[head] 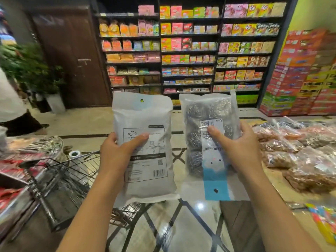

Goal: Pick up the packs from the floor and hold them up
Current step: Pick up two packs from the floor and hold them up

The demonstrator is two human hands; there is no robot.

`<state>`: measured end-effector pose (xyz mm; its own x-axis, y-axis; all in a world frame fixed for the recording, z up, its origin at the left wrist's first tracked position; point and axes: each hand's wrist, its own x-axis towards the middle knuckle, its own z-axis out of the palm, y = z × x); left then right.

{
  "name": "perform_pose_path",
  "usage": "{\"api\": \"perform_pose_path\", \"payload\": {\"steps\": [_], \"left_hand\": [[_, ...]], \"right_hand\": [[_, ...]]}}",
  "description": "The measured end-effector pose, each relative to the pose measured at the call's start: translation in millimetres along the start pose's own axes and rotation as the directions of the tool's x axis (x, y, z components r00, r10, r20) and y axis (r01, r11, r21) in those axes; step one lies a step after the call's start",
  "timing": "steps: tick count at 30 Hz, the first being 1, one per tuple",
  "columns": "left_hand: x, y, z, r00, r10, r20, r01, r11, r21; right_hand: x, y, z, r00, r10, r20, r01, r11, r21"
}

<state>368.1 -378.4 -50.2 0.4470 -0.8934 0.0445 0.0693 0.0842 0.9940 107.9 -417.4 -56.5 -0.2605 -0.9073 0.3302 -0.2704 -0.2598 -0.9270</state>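
Two packs are raised side by side in front of me. My left hand [118, 151] grips a white pack [145, 113] with printed line drawings and a barcode, thumb across its front. My right hand [236, 144] grips a clear pack of steel wool scourers [205, 115] with a blue and white label that hangs upside down, thumb pressed on the label. Both packs stand roughly upright, close together without touching.
A black wire shopping cart [72, 171] stands below my left arm. Bagged snacks [300, 148] lie on a low display at the right, red packets [21, 160] at the left. Stocked shelves [189, 51] fill the back. A person [12, 110] walks at far left.
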Motion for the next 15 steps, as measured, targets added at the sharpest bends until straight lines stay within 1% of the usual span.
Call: {"api": "perform_pose_path", "payload": {"steps": [3, 7, 10, 15], "left_hand": [[38, 0, 23, 0.999, -0.011, -0.045, 0.010, 1.000, -0.026], [84, -7, 36, 0.993, -0.041, -0.113, 0.032, 0.996, -0.080], [113, -16, 33, 0.982, -0.060, -0.180, 0.042, 0.994, -0.102], [166, -34, 12, 0.950, -0.085, -0.301, 0.055, 0.993, -0.105]], "right_hand": [[56, 14, 22, 0.997, 0.000, 0.079, 0.000, 1.000, 0.000], [114, 31, 66, 0.988, -0.003, 0.152, 0.005, 1.000, -0.008], [145, 44, 102, 0.970, 0.001, 0.244, -0.006, 1.000, 0.018], [183, 61, 174, 0.937, 0.006, 0.350, -0.015, 1.000, 0.023]]}}
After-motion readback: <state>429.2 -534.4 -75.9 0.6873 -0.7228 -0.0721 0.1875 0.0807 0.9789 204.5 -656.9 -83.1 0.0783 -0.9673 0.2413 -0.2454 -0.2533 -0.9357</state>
